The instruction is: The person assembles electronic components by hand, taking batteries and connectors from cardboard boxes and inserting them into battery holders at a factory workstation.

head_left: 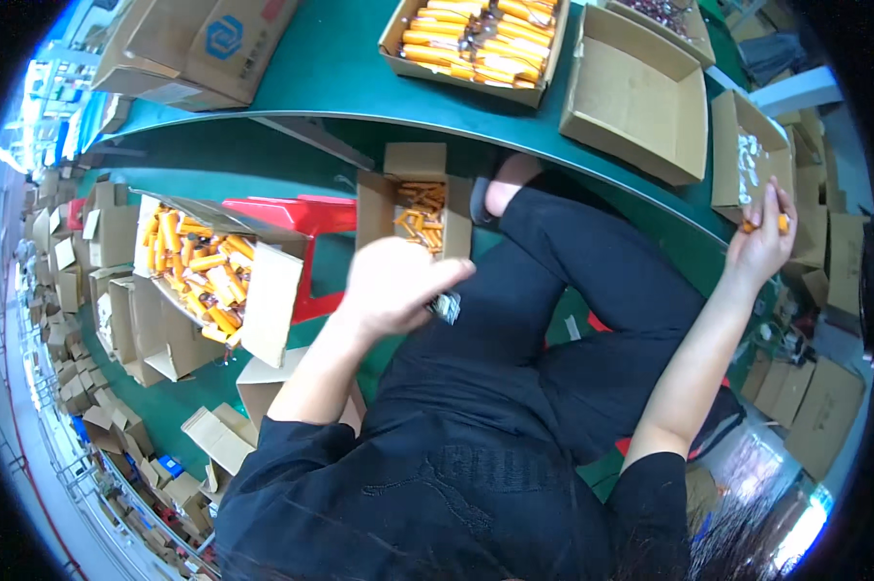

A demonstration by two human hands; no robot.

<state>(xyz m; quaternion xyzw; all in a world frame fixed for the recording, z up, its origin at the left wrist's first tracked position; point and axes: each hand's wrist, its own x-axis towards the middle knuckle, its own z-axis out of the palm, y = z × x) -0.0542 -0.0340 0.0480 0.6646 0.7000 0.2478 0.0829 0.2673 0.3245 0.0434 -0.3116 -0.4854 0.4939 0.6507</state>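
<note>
My left hand (pixel 391 286) is above my lap, its fingers curled and its thumb stretched to the right. A small dark and shiny piece (pixel 445 307) shows under the thumb; its kind is unclear. Out to the right, my right hand (pixel 761 247) is closed on a small orange cylinder (pixel 783 224). It is at the near edge of a shallow cardboard tray (pixel 725 145) with small white parts (pixel 748 160) in it. The fingertips partly hide the tray's near corner.
On the green table (pixel 326 73) are a box of orange cylinders (pixel 437 53), a bare cardboard tray (pixel 635 92) and a large carton (pixel 190 58). Below the table, a small open box (pixel 371 213) and a larger box (pixel 272 300) hold orange pieces beside a red stool (pixel 301 213).
</note>
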